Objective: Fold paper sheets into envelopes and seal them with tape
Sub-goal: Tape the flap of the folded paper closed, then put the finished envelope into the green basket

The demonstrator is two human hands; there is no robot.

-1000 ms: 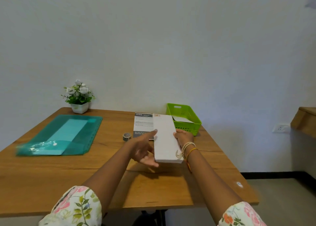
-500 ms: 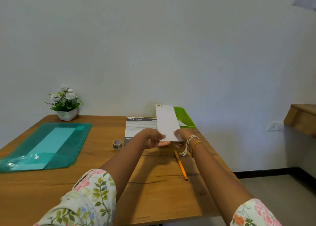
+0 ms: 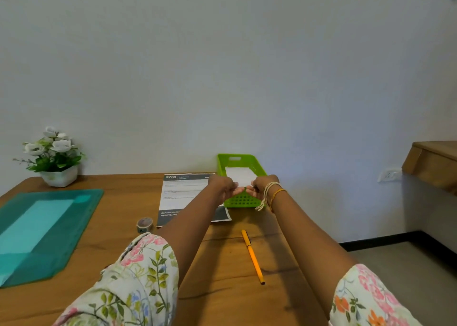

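Observation:
A white folded paper envelope (image 3: 239,176) lies inside the green plastic basket (image 3: 244,199) at the far right of the wooden table. My left hand (image 3: 223,186) and my right hand (image 3: 261,186) reach out side by side over the basket's near rim, each pinching the envelope's near edge. A small roll of tape (image 3: 144,224) stands on the table left of my left arm. An orange pen (image 3: 252,256) lies between my forearms.
A printed sheet (image 3: 184,192) lies left of the basket, partly under my left arm. A teal plastic folder (image 3: 39,231) with paper covers the table's left side. A white flower pot (image 3: 55,159) stands at the back left. A wooden shelf (image 3: 435,162) juts out at right.
Both hands have carried the envelope away from me and lowered it from upright in the air into the green basket. The pen on the table has come into view.

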